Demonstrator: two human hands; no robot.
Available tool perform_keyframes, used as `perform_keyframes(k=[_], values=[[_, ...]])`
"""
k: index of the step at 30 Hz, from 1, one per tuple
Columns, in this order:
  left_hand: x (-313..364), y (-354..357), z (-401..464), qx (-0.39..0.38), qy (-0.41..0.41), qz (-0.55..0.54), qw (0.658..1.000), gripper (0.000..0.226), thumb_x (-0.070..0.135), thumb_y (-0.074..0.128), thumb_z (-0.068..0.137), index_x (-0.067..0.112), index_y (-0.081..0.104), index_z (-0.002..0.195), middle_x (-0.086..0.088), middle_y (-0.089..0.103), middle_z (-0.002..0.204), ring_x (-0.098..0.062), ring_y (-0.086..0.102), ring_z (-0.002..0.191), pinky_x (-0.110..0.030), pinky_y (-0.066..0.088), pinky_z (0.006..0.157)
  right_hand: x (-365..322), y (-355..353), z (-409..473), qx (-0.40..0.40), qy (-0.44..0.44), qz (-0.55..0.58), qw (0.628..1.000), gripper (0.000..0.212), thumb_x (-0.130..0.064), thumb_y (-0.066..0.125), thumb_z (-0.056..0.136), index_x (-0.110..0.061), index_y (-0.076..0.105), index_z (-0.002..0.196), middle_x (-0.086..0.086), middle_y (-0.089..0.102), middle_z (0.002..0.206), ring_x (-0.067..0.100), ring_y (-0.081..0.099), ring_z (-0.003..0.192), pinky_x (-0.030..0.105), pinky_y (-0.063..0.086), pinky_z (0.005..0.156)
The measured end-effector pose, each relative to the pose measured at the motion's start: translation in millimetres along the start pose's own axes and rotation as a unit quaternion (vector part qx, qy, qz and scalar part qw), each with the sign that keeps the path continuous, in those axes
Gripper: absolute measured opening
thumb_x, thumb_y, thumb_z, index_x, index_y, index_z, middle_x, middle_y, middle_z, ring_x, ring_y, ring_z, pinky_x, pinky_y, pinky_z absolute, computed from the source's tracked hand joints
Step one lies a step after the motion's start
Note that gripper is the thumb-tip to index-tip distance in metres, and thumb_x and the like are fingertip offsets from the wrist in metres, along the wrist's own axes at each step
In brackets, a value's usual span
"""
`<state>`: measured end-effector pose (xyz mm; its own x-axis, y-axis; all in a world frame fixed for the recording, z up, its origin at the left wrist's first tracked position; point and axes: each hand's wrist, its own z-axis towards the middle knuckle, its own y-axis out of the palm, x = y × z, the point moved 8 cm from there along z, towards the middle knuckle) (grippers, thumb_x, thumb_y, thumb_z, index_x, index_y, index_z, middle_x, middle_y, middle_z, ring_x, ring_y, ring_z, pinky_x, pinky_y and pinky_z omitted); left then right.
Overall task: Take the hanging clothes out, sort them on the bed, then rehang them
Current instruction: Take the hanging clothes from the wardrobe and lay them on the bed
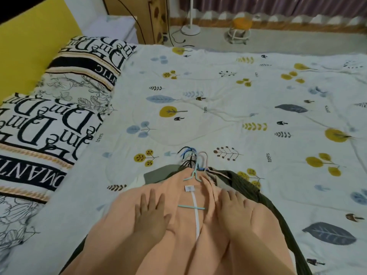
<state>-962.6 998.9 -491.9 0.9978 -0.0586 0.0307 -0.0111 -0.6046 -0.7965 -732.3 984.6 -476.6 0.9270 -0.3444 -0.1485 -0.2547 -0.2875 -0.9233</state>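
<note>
Your left hand [151,212] and right hand [235,208] press flat, fingers straight, on the peach top [184,235], hangers [193,158] pointing far, midway between them.

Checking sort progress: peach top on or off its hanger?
On. The light blue hanger sits in the neck of the peach top, hook out, bar showing through the front opening.
</note>
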Motion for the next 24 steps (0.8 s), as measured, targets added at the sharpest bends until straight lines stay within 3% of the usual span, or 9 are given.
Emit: perform_keyframes(k=[2,4,7,9,12,17,24], values=[[-1,-2,-1,-0.014,0.007,-0.002,1.000,0.062,0.045,0.023,0.098,0.025,-0.006,0.149,-0.006,-0.020,0.155,-0.032,-0.016,0.143,-0.046,-0.002,0.116,-1,7,-5,-0.036,0.002,-0.024,0.999,0.041,-0.023,0.024,0.099,-0.019,0.026,0.140,0.005,0.021,0.152,0.024,0.013,0.143,0.043,0.016,0.112],[-3,-9,-4,-0.029,0.015,-0.013,0.999,0.059,0.043,0.026,0.098,0.025,0.003,0.150,-0.004,-0.015,0.156,-0.030,-0.010,0.144,-0.043,0.003,0.117,-4,5,-12,-0.071,0.009,-0.046,0.996,0.044,-0.019,0.024,0.097,-0.016,0.022,0.142,0.007,0.013,0.155,0.027,0.008,0.144,0.044,0.017,0.112],[-5,-30,-16,-0.029,0.028,-0.028,0.999,0.051,0.039,0.031,0.098,0.018,0.025,0.145,-0.005,0.009,0.157,-0.027,0.008,0.144,-0.039,0.016,0.116,-13,-10,-28,-0.115,0.016,-0.070,0.991,0.039,-0.015,0.028,0.095,-0.013,0.034,0.134,0.012,0.032,0.143,0.029,0.029,0.133,0.040,0.032,0.103],[-6,-47,-31,-0.005,0.046,-0.033,0.998,0.043,0.037,0.034,0.098,0.018,0.039,0.136,-0.007,0.034,0.146,-0.026,0.026,0.136,-0.036,0.027,0.110,-22,-24,-41,-0.132,0.017,-0.058,0.989,0.034,-0.016,0.029,0.096,-0.013,0.043,0.127,0.009,0.046,0.131,0.028,0.043,0.122,0.038,0.036,0.097],[-13,-69,-61,0.029,0.060,-0.063,0.996,0.038,0.034,0.038,0.097,0.019,0.046,0.130,-0.004,0.048,0.133,-0.024,0.041,0.124,-0.033,0.037,0.100,-38,-47,-66,-0.105,0.012,-0.023,0.994,0.028,-0.019,0.033,0.095,-0.017,0.051,0.116,0.005,0.056,0.122,0.025,0.053,0.113,0.033,0.041,0.088],[-38,-100,-127,0.086,0.084,-0.137,0.983,0.034,0.029,0.041,0.096,0.019,0.051,0.127,0.000,0.056,0.128,-0.018,0.050,0.118,-0.025,0.041,0.092,-72,-84,-128,-0.059,-0.011,0.016,0.998,0.026,-0.017,0.038,0.092,-0.016,0.054,0.112,0.005,0.059,0.119,0.024,0.056,0.109,0.028,0.042,0.077],[-108,-134,-252,0.160,0.104,-0.167,0.967,0.032,0.032,0.043,0.095,0.022,0.054,0.123,0.004,0.058,0.124,-0.014,0.054,0.111,-0.025,0.043,0.089,-146,-133,-252,-0.009,-0.107,0.007,0.994,0.030,-0.029,0.041,0.093,-0.022,0.055,0.119,0.004,0.058,0.125,0.024,0.054,0.115,0.031,0.045,0.091]])
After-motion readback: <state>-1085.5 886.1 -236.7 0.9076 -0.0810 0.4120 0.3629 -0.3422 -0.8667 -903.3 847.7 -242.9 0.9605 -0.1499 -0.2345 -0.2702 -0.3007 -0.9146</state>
